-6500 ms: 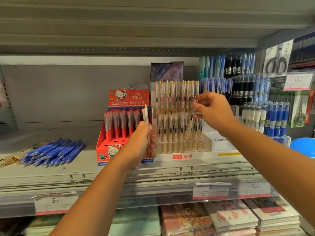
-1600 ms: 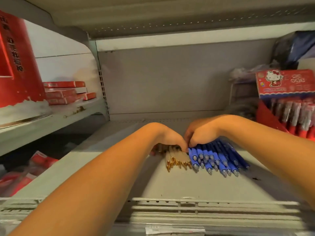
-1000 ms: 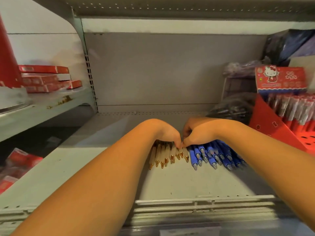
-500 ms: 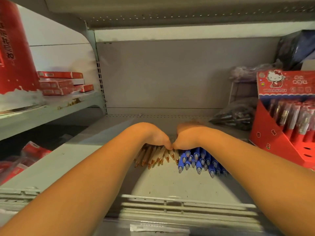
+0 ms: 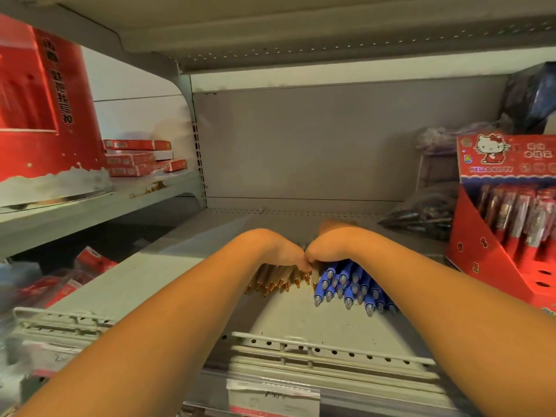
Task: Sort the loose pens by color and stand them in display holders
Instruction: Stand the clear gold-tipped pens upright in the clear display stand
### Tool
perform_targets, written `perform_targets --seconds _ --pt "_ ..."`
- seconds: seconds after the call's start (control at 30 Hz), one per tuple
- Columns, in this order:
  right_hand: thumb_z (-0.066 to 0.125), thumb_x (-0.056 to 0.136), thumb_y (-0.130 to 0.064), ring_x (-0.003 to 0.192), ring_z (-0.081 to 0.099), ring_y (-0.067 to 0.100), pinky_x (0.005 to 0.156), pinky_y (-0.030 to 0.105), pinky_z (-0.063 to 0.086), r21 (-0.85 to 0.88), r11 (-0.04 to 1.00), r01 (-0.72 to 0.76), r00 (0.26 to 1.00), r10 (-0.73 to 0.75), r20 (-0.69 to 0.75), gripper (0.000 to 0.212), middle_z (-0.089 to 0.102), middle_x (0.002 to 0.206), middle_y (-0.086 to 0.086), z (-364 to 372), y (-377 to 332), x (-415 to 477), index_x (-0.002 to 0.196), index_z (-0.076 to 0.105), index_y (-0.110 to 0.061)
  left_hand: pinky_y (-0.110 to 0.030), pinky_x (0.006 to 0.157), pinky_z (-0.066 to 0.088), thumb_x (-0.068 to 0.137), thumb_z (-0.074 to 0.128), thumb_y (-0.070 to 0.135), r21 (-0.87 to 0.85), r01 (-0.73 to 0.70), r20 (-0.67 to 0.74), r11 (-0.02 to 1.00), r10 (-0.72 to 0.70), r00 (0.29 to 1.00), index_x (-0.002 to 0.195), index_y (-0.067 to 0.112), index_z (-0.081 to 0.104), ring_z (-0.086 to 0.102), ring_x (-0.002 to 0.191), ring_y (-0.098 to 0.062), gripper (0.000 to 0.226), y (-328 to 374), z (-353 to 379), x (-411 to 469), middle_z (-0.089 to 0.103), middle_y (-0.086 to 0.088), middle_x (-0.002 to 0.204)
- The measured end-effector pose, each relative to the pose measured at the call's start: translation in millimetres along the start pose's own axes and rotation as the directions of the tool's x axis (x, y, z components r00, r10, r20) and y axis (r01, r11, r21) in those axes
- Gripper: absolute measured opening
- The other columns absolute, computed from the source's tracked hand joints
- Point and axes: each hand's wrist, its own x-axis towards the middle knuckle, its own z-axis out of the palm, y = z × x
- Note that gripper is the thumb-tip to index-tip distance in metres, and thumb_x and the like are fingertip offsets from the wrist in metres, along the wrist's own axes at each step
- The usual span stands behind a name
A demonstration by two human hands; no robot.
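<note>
Dim, warm store light reaches the shelf (image 5: pixel 301 320) from the open front; soft shadows pool beneath both forearms (image 5: pixel 168 326) and under the upper shelf (image 5: pixel 301 31). The wide lens bows the frame edges, and the red display box (image 5: pixel 493 260) at right is smeared by blur.

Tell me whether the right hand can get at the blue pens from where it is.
Probably yes: the right hand rests directly on the blue pens, which lie loose on the shelf, with nothing in between.
</note>
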Motion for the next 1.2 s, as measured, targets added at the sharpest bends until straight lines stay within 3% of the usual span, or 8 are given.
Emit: perform_targets --seconds 0.07,0.2,0.37,0.47,0.7,0.83,0.93,1.2 --pt "0.059 0.089 -0.031 0.071 0.052 0.018 0.067 0.029 0.044 0.028 0.999 -0.031 0.998 0.033 -0.052 0.019 0.051 0.077 0.003 -1 4 3 0.084 0.056 -0.013 -0.022 0.037 0.051 0.102 0.041 0.046 -0.044 -0.047 0.009 0.998 0.048 0.999 0.075 0.013 0.058 0.06 0.036 -0.017 0.045 3 1 3 0.063 -0.008 0.061" --pt "0.062 0.085 -0.039 0.092 0.06 0.026 0.088 0.037 0.05 0.157 0.983 -0.094 0.974 0.123 -0.189 0.025 0.057 0.086 0.004 -6 12 8 0.086 0.058 -0.013 -0.029 0.064 0.055 0.1 0.045 0.043 -0.056 -0.057 -0.014 0.997 0.057 0.998 0.072 0.016 0.062 0.062 0.057 -0.021 0.043 2 1 11 0.065 -0.004 0.067" --pt "0.062 0.078 -0.044 0.115 0.056 0.035 0.096 0.045 0.049 0.307 0.942 -0.133 0.945 0.214 -0.247 0.042 0.059 0.108 0.01 -9 14 13 0.103 0.062 -0.01 -0.028 0.06 0.053 0.097 0.045 0.031 0.009 -0.011 0.0 1.0 0.011 1.0 0.07 0.012 0.064 0.062 0.051 -0.021 0.038 13 0 14 0.066 -0.005 0.059" --pt "0.062 0.076 -0.045 0.102 0.056 0.031 0.092 0.046 0.05 0.328 0.935 -0.134 0.938 0.227 -0.261 0.046 0.056 0.101 0.01 -9 16 13 0.105 0.062 -0.01 -0.024 0.054 0.05 0.097 0.047 0.026 0.037 -0.014 0.009 0.999 0.014 1.0 0.067 0.011 0.061 0.059 0.038 -0.015 0.036 19 -5 13 0.063 -0.002 0.049" --pt "0.063 0.075 -0.043 0.102 0.06 0.031 0.087 0.041 0.053 0.385 0.916 -0.109 0.926 0.234 -0.295 0.03 0.059 0.091 0.006 -11 23 15 0.082 0.06 -0.014 -0.025 0.055 0.045 0.09 0.047 0.014 0.062 0.009 -0.024 0.998 -0.007 1.0 0.082 0.001 0.063 0.054 0.056 -0.024 0.023 25 -2 17 0.067 -0.025 0.082" --pt "0.061 0.075 -0.038 0.082 0.052 0.027 0.068 0.035 0.045 0.446 0.891 -0.089 0.919 0.246 -0.308 0.025 0.05 0.074 0.003 -12 23 13 0.073 0.057 -0.014 -0.027 0.059 0.05 0.087 0.049 0.012 0.117 0.051 -0.13 0.992 -0.035 0.991 0.083 0.002 0.071 0.056 0.057 -0.021 0.025 18 0 24 0.065 -0.011 0.074" --pt "0.06 0.075 -0.038 0.082 0.05 0.026 0.066 0.035 0.045 0.457 0.885 -0.088 0.915 0.253 -0.314 0.024 0.048 0.075 0.003 -12 21 11 0.074 0.055 -0.014 -0.031 0.065 0.052 0.087 0.052 0.014 0.092 0.054 -0.217 0.994 -0.033 0.976 0.101 0.003 0.067 0.056 0.061 -0.019 0.023 12 1 32 0.06 -0.007 0.075" --pt "0.061 0.082 -0.034 0.046 0.038 0.013 0.044 0.023 0.03 0.57 0.819 0.063 0.883 0.22 -0.414 0.034 0.037 0.056 -0.004 -16 19 5 0.063 0.039 -0.017 -0.022 0.052 0.049 0.067 0.055 0.007 -0.225 0.051 -0.293 0.973 -0.118 0.949 0.071 0.004 0.061 0.058 0.047 -0.022 0.008 -14 -8 33 0.063 -0.008 0.057"
